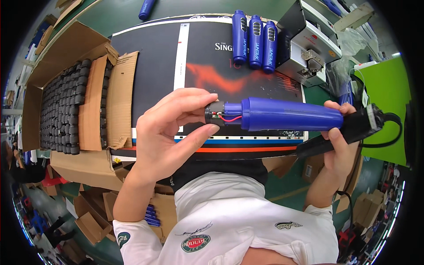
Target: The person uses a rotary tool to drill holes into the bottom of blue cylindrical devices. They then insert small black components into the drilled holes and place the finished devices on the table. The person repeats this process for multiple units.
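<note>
A blue tube-shaped handle (291,114) with a threaded collar lies level across the middle of the view. From its left end a narrower blue section leads to a small black end piece (215,113), with a red wire running along it. My left hand (170,128) pinches the black end piece between thumb and fingers. At the tube's right end, my right hand (338,137) grips it with thumb and fingertips. A long black corded tool (349,130) also rests in that hand, slanting below the tube; its tip and exact kind are unclear.
Three more blue handles (255,42) lie side by side on the dark printed mat (154,79). Beyond them stands a black-and-white machine (304,48) with a metal fixture. At left, a cardboard box (121,99) holds rows of black parts (62,110). A bright green board (384,97) sits right.
</note>
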Motion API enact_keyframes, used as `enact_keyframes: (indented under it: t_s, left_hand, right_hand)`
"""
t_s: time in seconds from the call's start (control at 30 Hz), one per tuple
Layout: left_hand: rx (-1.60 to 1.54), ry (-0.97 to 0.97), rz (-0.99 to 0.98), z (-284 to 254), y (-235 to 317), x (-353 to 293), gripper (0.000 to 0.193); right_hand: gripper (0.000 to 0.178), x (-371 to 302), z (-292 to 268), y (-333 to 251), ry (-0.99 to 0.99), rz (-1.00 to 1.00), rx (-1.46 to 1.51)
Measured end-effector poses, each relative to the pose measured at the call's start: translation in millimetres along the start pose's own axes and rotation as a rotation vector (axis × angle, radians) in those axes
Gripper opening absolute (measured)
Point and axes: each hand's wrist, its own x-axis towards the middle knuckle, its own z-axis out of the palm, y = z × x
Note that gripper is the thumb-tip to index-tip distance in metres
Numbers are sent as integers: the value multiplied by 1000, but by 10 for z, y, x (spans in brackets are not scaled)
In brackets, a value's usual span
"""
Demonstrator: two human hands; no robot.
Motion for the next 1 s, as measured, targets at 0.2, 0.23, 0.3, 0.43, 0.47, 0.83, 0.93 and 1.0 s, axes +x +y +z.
enact_keyframes:
  t_s: [0.2,0.23,0.3,0.43,0.47,0.83,0.93,1.0]
  left_hand:
    - [70,-55,12,83,-154,188,37]
    - [149,-60,33,113,-238,247,39]
    - [360,-80,39,144,-348,331,38]
    - [713,-22,145,88,-704,384,39]
    - [823,-30,189,90,-761,393,39]
    - [34,-70,5,379,-315,756,27]
    - [173,99,53,501,-568,797,8]
    - [75,219,111,589,-607,764,5]
  right_hand:
    - [54,175,186,-422,38,-236,-268]
    - [50,242,315,-456,51,-272,-284]
    - [47,407,536,-439,41,-327,-382]
    - [42,619,978,-228,-41,-300,-433]
    - [43,637,1038,-193,-89,-290,-404]
    - [58,742,1317,53,-156,-393,-243]
    - [39,627,1026,-107,-182,-190,-178]
    - [37,559,838,-141,-83,-153,-181]
